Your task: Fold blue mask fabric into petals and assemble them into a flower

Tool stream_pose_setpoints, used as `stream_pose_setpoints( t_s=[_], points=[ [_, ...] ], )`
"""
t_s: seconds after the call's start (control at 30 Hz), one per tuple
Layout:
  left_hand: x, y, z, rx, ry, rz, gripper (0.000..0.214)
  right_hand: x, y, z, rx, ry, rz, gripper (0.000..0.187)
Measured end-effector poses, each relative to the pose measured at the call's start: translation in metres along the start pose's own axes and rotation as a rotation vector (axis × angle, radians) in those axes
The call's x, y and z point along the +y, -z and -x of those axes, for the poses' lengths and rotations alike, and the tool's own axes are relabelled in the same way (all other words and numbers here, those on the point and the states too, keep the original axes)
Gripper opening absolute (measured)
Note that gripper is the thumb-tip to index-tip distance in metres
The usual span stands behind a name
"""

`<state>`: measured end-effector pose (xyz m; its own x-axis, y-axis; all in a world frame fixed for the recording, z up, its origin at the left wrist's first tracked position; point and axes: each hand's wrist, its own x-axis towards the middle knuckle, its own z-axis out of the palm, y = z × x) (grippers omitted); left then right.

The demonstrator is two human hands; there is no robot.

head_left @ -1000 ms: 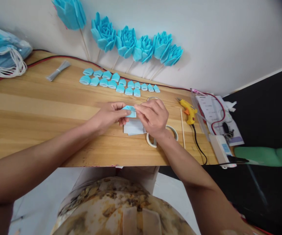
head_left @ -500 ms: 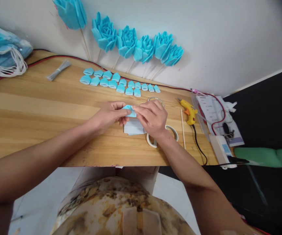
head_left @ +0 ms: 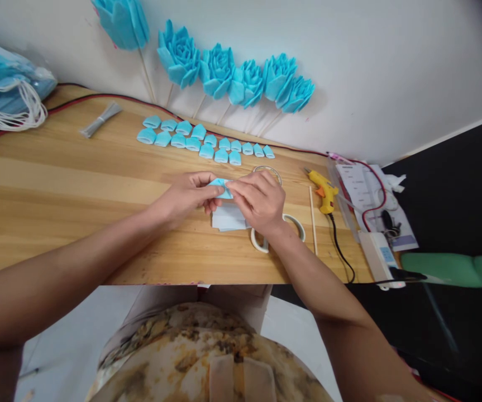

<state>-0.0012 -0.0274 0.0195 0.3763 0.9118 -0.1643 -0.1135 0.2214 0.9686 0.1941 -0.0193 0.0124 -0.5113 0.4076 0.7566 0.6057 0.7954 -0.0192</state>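
Between my two hands is a small folded blue fabric piece [head_left: 224, 192]. My left hand [head_left: 190, 196] pinches its left side, thumb on top. The fingertips of my right hand [head_left: 261, 200] are closed on its right end. Beneath them lies a stack of pale fabric pieces [head_left: 229, 216], partly covered by my right hand. White scissor handles [head_left: 295, 226] show on both sides of my right wrist, and the blades are hidden. Just beyond my right hand is a roll of tape [head_left: 271, 171], partly hidden.
Folded blue petals [head_left: 192, 143] lie in rows towards the wall. Blue fabric flowers [head_left: 218, 70] on sticks lean there. On the right are a wooden stick [head_left: 313, 220], a yellow glue gun [head_left: 324, 190] and a power strip [head_left: 378, 257]. Grey ties [head_left: 101, 119] and a bagged blue bundle [head_left: 6, 89] lie left.
Almost nothing differs. Both hands keep their grip on the blue fabric piece, with only a very slight shift of the fingers and of the view.
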Motion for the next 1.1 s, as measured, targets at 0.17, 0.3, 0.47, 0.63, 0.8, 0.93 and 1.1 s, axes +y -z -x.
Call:
stream_pose_setpoints(
  t_s=[0.17,0.3,0.47,0.63,0.8,0.93,1.1],
  points=[
    [-0.001,0.001,-0.001,0.005,0.007,0.006,0.015,0.003,-0.001,0.002,-0.022,0.012,-0.027,0.016],
    [-0.005,0.002,-0.001,0.001,0.000,0.018,0.014,0.006,-0.001,0.003,-0.067,0.004,-0.057,0.019],
    [-0.006,0.004,-0.003,0.021,-0.007,0.065,0.016,0.006,0.002,0.002,-0.173,-0.011,-0.112,0.026],
    [0.002,0.004,-0.001,0.019,-0.030,-0.039,0.016,0.003,0.009,-0.002,-0.136,-0.186,-0.303,0.028],
    [0.006,0.001,0.001,-0.010,-0.063,-0.223,0.018,0.002,0.010,-0.002,-0.223,-0.561,-0.549,0.035],
    [0.005,-0.001,0.000,-0.009,-0.060,-0.294,0.018,0.002,0.005,0.001,-0.302,-0.638,-0.701,0.045],
    [0.006,-0.001,0.000,-0.010,-0.025,-0.297,0.016,-0.001,0.004,0.000,-0.323,-0.636,-0.759,0.049]
  ],
)
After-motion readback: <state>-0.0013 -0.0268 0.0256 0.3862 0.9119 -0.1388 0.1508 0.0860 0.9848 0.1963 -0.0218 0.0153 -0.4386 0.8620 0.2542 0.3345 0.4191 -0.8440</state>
